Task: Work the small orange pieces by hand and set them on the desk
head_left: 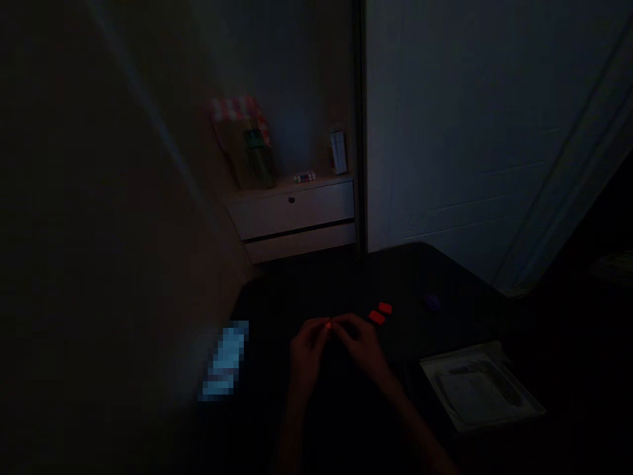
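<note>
Over the dark table, my left hand (308, 346) and my right hand (360, 338) meet at the fingertips. Between them they pinch a small bright orange-red piece (328, 325), mostly covered by the fingers, so its kind does not show. Just beyond my right hand lie two flat orange-red pieces, a nearer one (376, 318) and a farther one (384, 308), close beside each other. To their right rests a small rounded purple lump (432, 303); the dim light hides what it is.
A clear flat packet or tray (475, 386) lies at the table's right front. A bright pixelated patch (225, 363) is at the left. Behind the black table (410, 264) stands a white drawer cabinet (301, 214) holding a bottle (260, 158) and books (339, 152). The room is very dark.
</note>
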`<action>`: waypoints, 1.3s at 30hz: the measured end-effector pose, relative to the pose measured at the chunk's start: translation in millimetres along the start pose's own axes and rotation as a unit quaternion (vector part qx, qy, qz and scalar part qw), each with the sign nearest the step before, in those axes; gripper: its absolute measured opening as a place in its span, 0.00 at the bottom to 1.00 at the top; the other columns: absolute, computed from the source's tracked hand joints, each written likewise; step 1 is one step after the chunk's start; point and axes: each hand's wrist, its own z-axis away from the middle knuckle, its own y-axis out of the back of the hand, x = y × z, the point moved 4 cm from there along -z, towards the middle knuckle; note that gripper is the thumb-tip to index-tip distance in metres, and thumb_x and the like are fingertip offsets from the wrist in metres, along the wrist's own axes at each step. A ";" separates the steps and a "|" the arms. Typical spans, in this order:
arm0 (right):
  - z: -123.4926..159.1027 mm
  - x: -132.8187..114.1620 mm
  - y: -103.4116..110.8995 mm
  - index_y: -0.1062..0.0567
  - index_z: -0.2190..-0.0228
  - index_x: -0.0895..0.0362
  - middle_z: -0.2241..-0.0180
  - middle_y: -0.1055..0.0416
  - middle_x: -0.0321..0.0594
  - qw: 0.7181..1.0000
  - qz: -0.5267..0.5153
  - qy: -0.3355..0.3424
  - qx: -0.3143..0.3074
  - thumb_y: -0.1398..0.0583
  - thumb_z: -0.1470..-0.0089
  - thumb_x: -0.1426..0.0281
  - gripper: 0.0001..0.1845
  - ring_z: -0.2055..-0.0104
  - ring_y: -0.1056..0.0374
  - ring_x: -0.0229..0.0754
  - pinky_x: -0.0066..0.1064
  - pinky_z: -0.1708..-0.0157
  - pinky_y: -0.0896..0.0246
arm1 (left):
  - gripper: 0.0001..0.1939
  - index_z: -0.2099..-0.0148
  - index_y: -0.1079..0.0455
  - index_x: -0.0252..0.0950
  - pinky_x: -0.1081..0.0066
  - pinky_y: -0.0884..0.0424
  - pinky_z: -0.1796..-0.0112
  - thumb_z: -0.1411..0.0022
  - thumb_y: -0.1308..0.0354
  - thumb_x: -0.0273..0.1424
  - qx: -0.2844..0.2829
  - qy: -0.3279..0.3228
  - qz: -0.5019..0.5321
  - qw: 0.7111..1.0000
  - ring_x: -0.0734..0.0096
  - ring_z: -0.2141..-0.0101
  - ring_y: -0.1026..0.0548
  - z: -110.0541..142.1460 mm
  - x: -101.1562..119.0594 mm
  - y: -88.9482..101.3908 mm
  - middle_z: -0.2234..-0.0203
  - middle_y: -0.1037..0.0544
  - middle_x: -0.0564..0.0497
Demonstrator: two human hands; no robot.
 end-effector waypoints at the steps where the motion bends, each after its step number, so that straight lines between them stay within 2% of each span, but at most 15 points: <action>1: -0.2 0.9 0.0 0.19 0.64 0.54 0.63 0.19 0.41 1.000 -0.001 0.000 0.001 0.39 0.39 0.60 0.12 0.60 0.23 0.47 0.37 0.56 0.30 | 0.15 0.55 0.20 0.37 0.62 0.26 0.52 0.39 0.35 0.41 0.001 0.000 0.000 1.000 0.57 0.54 0.21 0.1 0.8 -0.1 0.57 0.18 0.43; 13: 0.7 -1.3 -0.2 0.19 0.62 0.54 0.62 0.19 0.41 1.000 -0.007 -0.010 -0.002 0.37 0.41 0.62 0.10 0.59 0.23 0.48 0.37 0.57 0.31 | 0.15 0.53 0.22 0.37 0.63 0.26 0.52 0.38 0.35 0.41 0.015 0.019 -0.002 1.000 0.58 0.55 0.20 -1.1 -6.8 1.2 0.56 0.17 0.44; 23: 1.5 0.5 -0.8 0.20 0.62 0.54 0.62 0.19 0.40 1.000 -0.012 -0.011 -0.011 0.38 0.40 0.64 0.09 0.60 0.24 0.46 0.36 0.58 0.31 | 0.16 0.53 0.21 0.37 0.63 0.26 0.52 0.39 0.35 0.41 0.014 0.020 -0.002 1.000 0.58 0.55 0.20 -0.3 -4.0 0.7 0.57 0.17 0.44; 39: 0.1 3.3 -0.1 0.20 0.63 0.55 0.64 0.20 0.41 1.000 -0.004 -0.014 -0.005 0.38 0.42 0.64 0.09 0.61 0.25 0.47 0.35 0.59 0.32 | 0.14 0.55 0.20 0.38 0.63 0.27 0.52 0.39 0.34 0.40 0.004 -0.008 -0.013 1.000 0.58 0.55 0.20 -0.8 1.6 -0.5 0.58 0.18 0.45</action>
